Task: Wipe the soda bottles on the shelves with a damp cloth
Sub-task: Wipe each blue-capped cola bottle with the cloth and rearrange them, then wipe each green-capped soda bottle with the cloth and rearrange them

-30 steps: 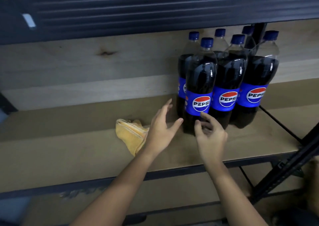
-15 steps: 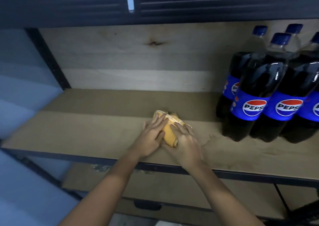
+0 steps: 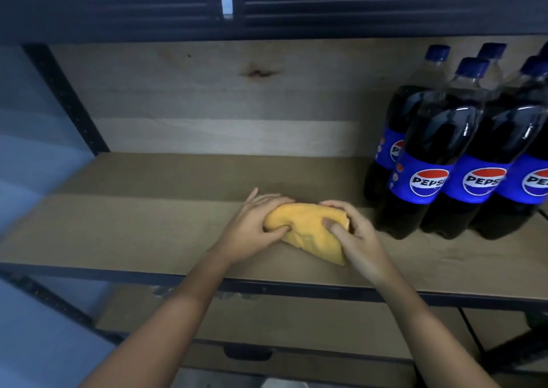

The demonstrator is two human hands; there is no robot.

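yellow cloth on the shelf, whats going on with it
A person is holding the yellow cloth with both hands over the wooden shelf: the left hand grips its left end and the right hand grips its right end, bunching it up. The Pepsi bottles stand upright in a cluster to the right, apart from the cloth, and neither hand touches them, so wiping is not under way.

Dim, bluish light overall. Bright streaks of glare run down the dark plastic cola bottles (image 3: 439, 138) at the right edge. Soft focus throughout; wide-angle bending bows the brown wooden shelf board's (image 3: 133, 224) front edge.
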